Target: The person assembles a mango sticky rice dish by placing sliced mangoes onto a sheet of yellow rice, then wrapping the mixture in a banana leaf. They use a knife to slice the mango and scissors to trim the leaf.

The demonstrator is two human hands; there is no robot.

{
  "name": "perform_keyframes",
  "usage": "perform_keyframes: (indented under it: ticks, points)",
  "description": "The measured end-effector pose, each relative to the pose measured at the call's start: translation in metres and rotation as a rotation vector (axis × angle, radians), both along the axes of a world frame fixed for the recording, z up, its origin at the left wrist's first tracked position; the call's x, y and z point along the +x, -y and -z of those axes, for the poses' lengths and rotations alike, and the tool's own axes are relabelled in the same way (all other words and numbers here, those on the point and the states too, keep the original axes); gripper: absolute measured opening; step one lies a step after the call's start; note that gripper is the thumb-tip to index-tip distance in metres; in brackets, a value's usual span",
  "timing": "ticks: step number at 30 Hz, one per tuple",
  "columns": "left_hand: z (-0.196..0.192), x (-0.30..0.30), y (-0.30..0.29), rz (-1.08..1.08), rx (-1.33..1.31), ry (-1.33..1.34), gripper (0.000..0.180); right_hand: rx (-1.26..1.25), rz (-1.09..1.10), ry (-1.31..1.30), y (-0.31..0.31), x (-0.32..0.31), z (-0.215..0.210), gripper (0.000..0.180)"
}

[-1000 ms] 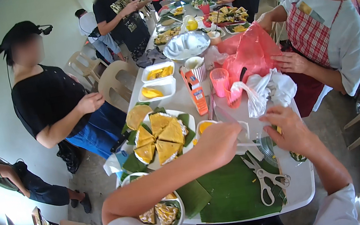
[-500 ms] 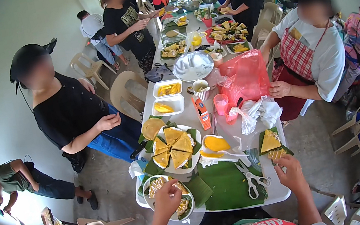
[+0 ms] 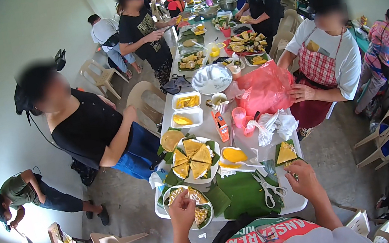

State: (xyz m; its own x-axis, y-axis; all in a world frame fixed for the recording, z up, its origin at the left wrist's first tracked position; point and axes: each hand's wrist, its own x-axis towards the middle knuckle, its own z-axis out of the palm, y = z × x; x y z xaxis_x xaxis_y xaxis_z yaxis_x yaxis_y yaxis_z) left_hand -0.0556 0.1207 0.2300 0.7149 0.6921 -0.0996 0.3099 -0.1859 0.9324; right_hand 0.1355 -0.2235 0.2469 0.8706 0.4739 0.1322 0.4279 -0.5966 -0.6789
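Observation:
My left hand (image 3: 183, 213) hovers over the near-left white plate (image 3: 211, 216), its fingers pinched together; whatever they hold is too small to make out. Leaf-lined, that plate carries yellow pieces topped with white drizzle (image 3: 201, 216). At the near right, my right hand (image 3: 301, 177) is beside a yellow triangular slice (image 3: 286, 151) on a piece of banana leaf, with its fingers curled closed; it partly covers the leaf, and anything between the fingertips is hidden. White-handled scissors (image 3: 270, 192) lie between my hands on a green banana leaf (image 3: 239, 196).
Beyond my left hand stands a larger plate of yellow wedges (image 3: 193, 159). A foam tray (image 3: 239, 159) holds mango halves and a knife. Farther up are an orange box (image 3: 220, 125), cups, a metal bowl (image 3: 211, 79) and a red plastic bag (image 3: 265, 89). People stand along both sides.
The view has shifted slightly. My right hand's fingers have drawn together beside the slice. My left hand stays over its plate. The person at left has raised a forearm toward the chest.

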Motion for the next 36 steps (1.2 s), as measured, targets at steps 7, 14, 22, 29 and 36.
perform_keyframes:
  ticks: [7, 14, 22, 29, 36]
  points:
    - [-0.008, -0.022, 0.012, -0.101, -0.034, 0.027, 0.039, -0.021, -0.101, 0.074, -0.007, 0.005, -0.011, 0.02]
    - [-0.021, -0.084, 0.039, -0.277, 0.034, -0.047, 0.043, -0.039, -0.317, 0.1, -0.041, 0.013, 0.008, 0.02]
    - [-0.036, -0.116, 0.053, -0.457, -0.043, 0.012, 0.043, -0.048, -0.507, 0.074, -0.085, -0.004, 0.008, 0.022]
    - [-0.029, -0.131, 0.004, -0.448, -0.054, 0.086, 0.043, -0.077, -0.501, 0.125, -0.126, -0.025, -0.022, 0.023]
    - [-0.029, -0.221, -0.09, -0.526, -0.089, 0.158, 0.043, -0.071, -0.586, 0.143, -0.24, -0.112, -0.033, 0.023]
